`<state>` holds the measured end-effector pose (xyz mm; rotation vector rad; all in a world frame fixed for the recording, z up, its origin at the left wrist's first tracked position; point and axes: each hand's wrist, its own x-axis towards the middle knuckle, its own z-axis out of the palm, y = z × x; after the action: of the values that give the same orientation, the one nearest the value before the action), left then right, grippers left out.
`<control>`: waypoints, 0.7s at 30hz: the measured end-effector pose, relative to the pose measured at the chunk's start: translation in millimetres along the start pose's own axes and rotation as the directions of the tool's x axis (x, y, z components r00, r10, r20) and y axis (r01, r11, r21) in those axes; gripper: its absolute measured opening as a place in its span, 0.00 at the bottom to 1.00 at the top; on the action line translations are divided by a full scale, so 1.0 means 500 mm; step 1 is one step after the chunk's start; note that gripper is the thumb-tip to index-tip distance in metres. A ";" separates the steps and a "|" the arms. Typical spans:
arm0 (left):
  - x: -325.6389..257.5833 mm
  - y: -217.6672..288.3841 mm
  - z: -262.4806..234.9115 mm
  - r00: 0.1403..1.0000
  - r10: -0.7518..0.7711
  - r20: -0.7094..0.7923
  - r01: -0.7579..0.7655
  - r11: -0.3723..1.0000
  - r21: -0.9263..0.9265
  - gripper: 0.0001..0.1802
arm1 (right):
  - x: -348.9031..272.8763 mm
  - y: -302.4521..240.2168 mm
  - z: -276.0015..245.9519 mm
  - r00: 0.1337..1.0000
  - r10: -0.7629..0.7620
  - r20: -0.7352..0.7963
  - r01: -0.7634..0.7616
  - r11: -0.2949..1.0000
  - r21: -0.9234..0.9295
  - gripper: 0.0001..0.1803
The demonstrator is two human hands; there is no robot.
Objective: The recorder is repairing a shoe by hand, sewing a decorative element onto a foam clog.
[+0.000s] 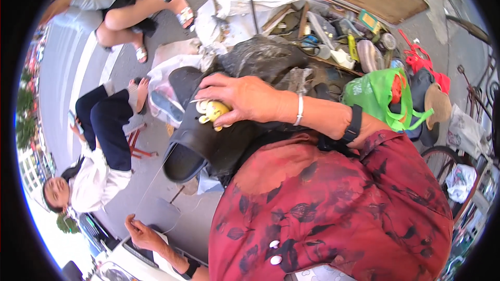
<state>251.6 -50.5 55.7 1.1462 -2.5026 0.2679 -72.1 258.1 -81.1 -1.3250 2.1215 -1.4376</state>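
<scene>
My right hand (237, 99), with a silver bangle and a black wristband, rests on top of a black rubber slipper (200, 148) and grips it. Its fingers press around a yellow and white charm (212, 112) on the slipper's upper. The slipper lies on my lap, above my red flowered shirt (338, 208). My left hand (141, 233) is low at the left, fingers pinched on a thin pale thread (153, 184) that runs taut up to the slipper.
A person in a white top and dark trousers (101, 140) sits at the left on a small stool. Another person's legs in sandals (140, 18) are at the top left. Behind the slipper are a cluttered tool tray (338, 36), a green bag (380, 93) and a red bag (419, 62).
</scene>
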 end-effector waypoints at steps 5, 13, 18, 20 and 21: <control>0.000 -0.139 -0.015 0.996 -0.045 -0.076 0.056 0.986 0.158 0.11 | -0.003 -0.010 -0.018 0.999 0.033 0.015 -0.033 0.999 -0.001 0.32; -0.027 -0.350 -0.034 0.965 -0.244 -0.097 0.261 0.930 0.260 0.14 | 0.003 -0.015 -0.010 0.999 0.025 0.023 -0.024 0.999 -0.042 0.33; -0.045 -0.414 -0.040 0.882 -0.465 -0.076 0.462 0.820 0.338 0.15 | 0.000 -0.018 -0.013 0.997 0.051 0.050 -0.048 0.997 -0.056 0.33; -0.051 -0.452 -0.037 0.852 -0.518 -0.082 0.508 0.777 0.371 0.16 | -0.001 -0.014 -0.008 0.998 0.056 0.041 -0.053 0.997 -0.060 0.33; -0.055 -0.490 -0.035 0.899 -0.438 -0.027 0.418 0.835 0.358 0.16 | 0.001 -0.014 -0.005 0.998 0.050 0.046 -0.048 0.998 -0.051 0.33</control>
<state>458.6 -184.9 64.6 1.8454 -2.2094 0.5857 -70.2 258.7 -74.1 -1.3021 2.1570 -1.3290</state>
